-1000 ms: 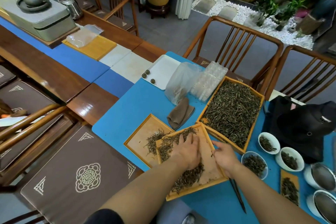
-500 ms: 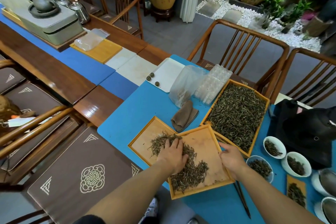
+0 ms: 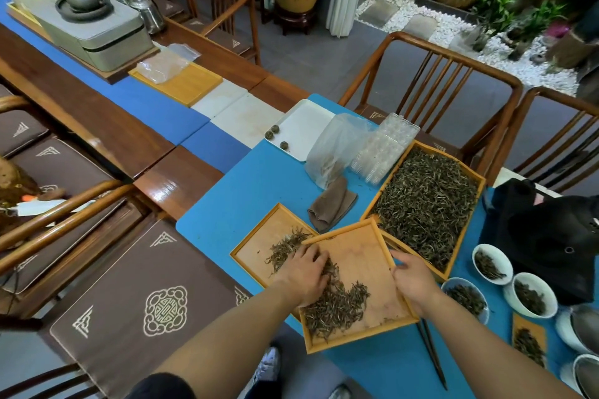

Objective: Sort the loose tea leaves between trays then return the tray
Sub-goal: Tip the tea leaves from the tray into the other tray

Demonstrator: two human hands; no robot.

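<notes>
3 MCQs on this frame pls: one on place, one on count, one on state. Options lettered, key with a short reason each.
1. Where does the folded brown cloth lie?
A. In the large tray
B. On the blue mat, beyond the two small trays
C. On a chair seat

2. How many tea balls sit on the white tray?
A. Three
B. One
C. Six

3. What is the left hand doing?
A. Lifting a bowl
B. Hanging off the table edge
C. Resting palm-down on the tea leaves in the near tray

Key:
1 B: the cloth rests on bare blue mat, between the plastic bag and the small trays.
2 A: three dark balls show at the white tray's near-left corner.
3 C: its fingers spread over the leaves, while the right hand grips the tray's right rim.
</notes>
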